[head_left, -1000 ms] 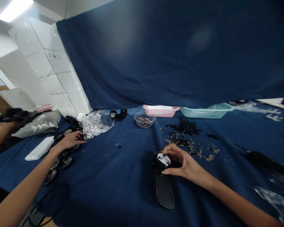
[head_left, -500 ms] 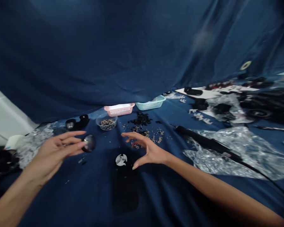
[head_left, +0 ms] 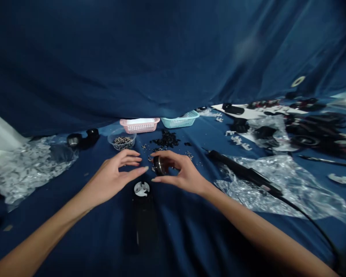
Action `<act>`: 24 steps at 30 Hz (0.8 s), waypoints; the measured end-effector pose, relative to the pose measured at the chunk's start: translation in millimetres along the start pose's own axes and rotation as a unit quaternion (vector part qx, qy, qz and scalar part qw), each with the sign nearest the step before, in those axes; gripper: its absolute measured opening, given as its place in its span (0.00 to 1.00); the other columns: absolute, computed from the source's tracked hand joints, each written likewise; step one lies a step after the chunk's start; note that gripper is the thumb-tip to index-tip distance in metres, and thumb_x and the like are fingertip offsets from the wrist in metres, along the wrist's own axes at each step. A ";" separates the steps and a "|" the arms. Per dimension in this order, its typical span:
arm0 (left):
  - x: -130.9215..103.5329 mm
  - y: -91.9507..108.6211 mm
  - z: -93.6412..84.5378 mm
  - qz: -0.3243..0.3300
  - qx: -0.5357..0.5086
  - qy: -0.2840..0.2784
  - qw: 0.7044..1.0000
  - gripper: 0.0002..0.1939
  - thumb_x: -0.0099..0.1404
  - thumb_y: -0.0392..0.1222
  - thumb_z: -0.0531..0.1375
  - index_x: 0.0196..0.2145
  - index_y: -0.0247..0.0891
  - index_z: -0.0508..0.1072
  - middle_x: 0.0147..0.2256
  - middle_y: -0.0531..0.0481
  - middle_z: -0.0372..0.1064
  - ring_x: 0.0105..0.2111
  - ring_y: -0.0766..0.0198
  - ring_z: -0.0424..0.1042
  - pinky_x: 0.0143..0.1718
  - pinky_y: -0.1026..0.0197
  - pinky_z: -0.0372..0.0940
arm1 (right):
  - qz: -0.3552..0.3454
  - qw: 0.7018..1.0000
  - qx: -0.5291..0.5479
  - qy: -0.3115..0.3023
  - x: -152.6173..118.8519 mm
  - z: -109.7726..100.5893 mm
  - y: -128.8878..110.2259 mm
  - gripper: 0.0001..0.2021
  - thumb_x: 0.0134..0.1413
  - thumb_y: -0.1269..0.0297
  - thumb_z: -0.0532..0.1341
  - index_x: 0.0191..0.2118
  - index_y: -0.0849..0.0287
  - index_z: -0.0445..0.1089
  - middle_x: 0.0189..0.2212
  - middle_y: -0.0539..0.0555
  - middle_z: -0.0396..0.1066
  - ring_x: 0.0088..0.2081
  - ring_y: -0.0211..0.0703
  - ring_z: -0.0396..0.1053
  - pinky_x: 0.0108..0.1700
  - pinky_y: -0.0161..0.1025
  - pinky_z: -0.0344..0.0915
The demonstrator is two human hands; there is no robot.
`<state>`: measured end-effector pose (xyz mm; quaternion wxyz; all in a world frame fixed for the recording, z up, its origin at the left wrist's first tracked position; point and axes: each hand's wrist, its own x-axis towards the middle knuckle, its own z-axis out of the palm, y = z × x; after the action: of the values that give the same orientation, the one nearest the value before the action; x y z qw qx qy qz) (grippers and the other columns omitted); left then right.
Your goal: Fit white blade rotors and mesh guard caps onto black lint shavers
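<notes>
Between the thumb and fingers of my right hand (head_left: 181, 171) is a round black cap with a shiny metallic band (head_left: 159, 165), tipped on its side. My left hand (head_left: 118, 169) is just left of it, fingers and thumb apart, holding nothing. Below both hands, a long black device body (head_left: 145, 223) lies on the blue cloth. A round white part with cut-outs (head_left: 142, 189) shows in its far end. Behind the hands are small screws (head_left: 189, 155) scattered on the cloth and a pile of small black parts (head_left: 167, 139).
A clear bowl of screws (head_left: 122, 141), a pink basket (head_left: 140, 125) and a teal basket (head_left: 180, 120) stand behind. An electric screwdriver (head_left: 245, 173) with a cable lies right on clear plastic wrap (head_left: 302, 188). At left is a bag of white parts (head_left: 34, 165).
The round black cap has passed from my left hand to my right. My left hand has moved right, towards the middle, and let go of it. The view has shifted slightly.
</notes>
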<state>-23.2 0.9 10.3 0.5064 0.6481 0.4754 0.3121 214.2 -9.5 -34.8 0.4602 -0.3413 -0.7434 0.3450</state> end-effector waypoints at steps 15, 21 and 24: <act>-3.4 -65.8 20.8 -0.039 -0.173 0.019 0.984 0.30 0.50 0.45 0.75 0.50 0.45 0.73 0.48 0.49 0.76 0.51 0.54 0.74 0.55 0.54 0.67 | 0.169 0.944 0.276 -0.070 0.6 1.3 25.8 0.24 0.58 0.53 0.68 0.57 0.52 0.66 0.53 0.57 0.73 0.28 0.32 0.73 0.31 0.33 0.73; -15.8 -68.8 17.5 -0.125 -0.416 0.031 0.900 0.29 0.51 0.59 0.72 0.47 0.43 0.75 0.39 0.47 0.80 0.40 0.55 0.80 0.45 0.55 0.73 | 0.173 0.940 0.283 -0.075 -2.5 9.8 20.0 0.22 0.59 0.52 0.66 0.56 0.53 0.67 0.51 0.58 0.74 0.30 0.38 0.77 0.34 0.39 0.77; -21.9 -72.1 19.0 -0.200 -0.438 0.007 0.877 0.34 0.54 0.70 0.65 0.47 0.40 0.77 0.37 0.45 0.80 0.34 0.57 0.79 0.38 0.58 0.73 | 0.149 0.952 0.254 -0.079 -3.5 11.6 14.7 0.23 0.58 0.54 0.68 0.57 0.51 0.67 0.57 0.58 0.70 0.32 0.38 0.77 0.36 0.40 0.78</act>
<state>-35.7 -23.8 -62.3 0.7869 0.2494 0.4129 0.3848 207.4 -6.9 -52.4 0.4144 -0.2917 -0.6061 0.6130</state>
